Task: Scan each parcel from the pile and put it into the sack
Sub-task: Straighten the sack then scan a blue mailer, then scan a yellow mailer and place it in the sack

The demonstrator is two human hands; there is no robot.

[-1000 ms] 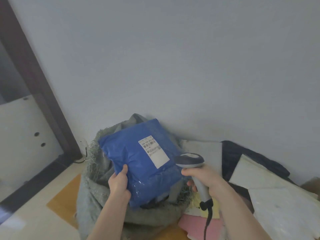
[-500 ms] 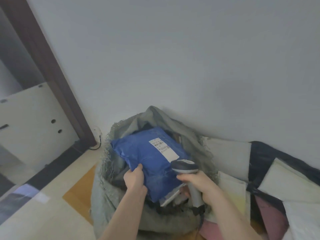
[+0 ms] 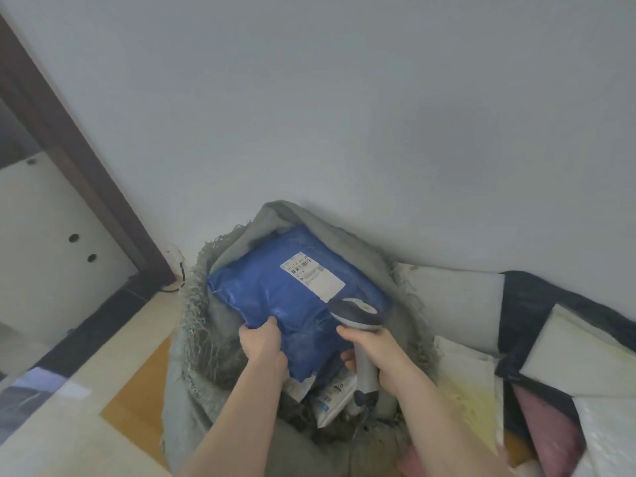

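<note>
Lowering blue parcel (image 3: 292, 304) into the grey sack (image 3: 347, 242) | left hand (image 3: 263, 342) pinched its near edge, label up | right hand (image 3: 375, 352) was wrapped round the scanner (image 3: 358, 325) | advice: push it deeper past the frayed rim, then let go.

Two bare forearms enter from the bottom edge, no sleeves in frame on either. The bare left hand (image 3: 263, 342) and bare right hand (image 3: 377, 351) carry no gloves; no rings, watch or wristband visible. Wrists and forearms are uncovered as far as the frame shows. Fingernails too blurred to read. No markings visible on either arm.
</note>
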